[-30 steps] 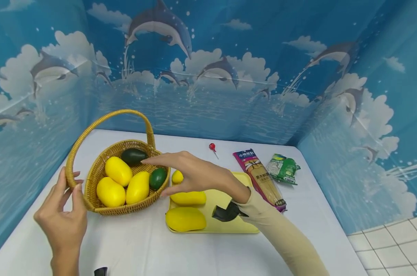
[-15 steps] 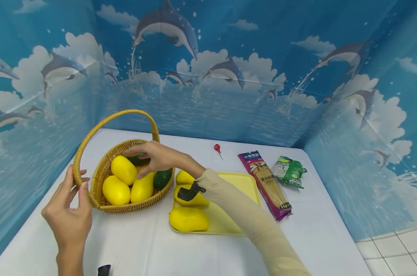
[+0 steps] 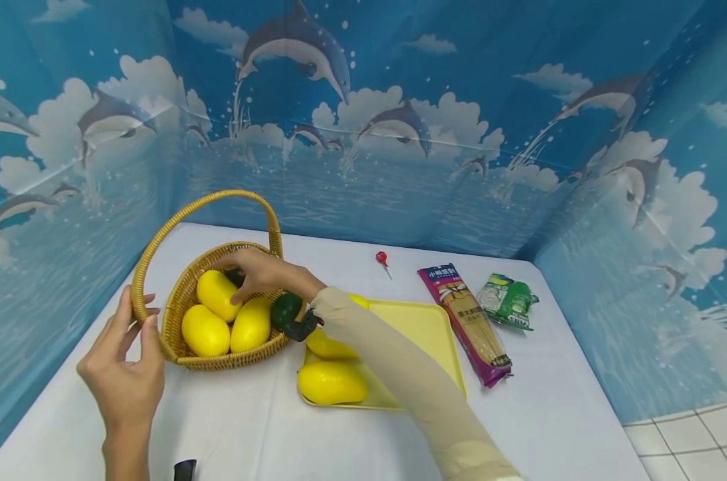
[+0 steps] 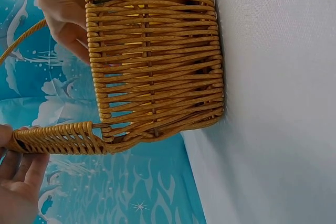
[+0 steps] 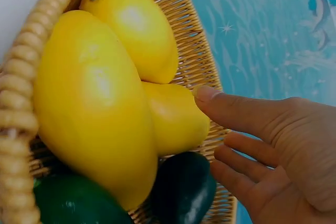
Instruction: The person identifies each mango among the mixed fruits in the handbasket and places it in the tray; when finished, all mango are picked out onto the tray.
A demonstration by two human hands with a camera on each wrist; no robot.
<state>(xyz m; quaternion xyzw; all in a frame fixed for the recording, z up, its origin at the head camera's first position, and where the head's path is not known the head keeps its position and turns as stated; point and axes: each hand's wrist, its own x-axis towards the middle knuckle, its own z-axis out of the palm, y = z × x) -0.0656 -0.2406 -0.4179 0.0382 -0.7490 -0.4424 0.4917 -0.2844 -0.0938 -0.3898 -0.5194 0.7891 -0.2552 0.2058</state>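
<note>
A wicker basket (image 3: 231, 363) stands at the left of the table, holding three yellow mangoes and two dark green avocados. My left hand (image 3: 123, 374) pinches the left side of its arched handle (image 3: 180, 217) between thumb and fingers. Reaching over the basket's right rim, my right hand (image 3: 264, 272) has its thumb beside the rear mango (image 3: 217, 294). In the right wrist view the thumb tip lies at that mango's (image 5: 178, 121) end, with fingers (image 5: 244, 163) loosely extended near an avocado (image 5: 184, 190). Whether the thumb touches the mango, I cannot tell. The rear avocado is mostly hidden by the hand.
Beside the basket is a pale yellow tray (image 3: 414, 334) bearing yellow fruit (image 3: 332, 383), partly covered by my right sleeve. Farther right lie a pasta packet (image 3: 467, 324) and a green snack bag (image 3: 509, 300). A red lollipop (image 3: 382, 258) lies behind the tray.
My right hand has moved left, from the basket's right rim to the rear mango. The left hand keeps its hold on the handle. The whole view has shifted slightly.
</note>
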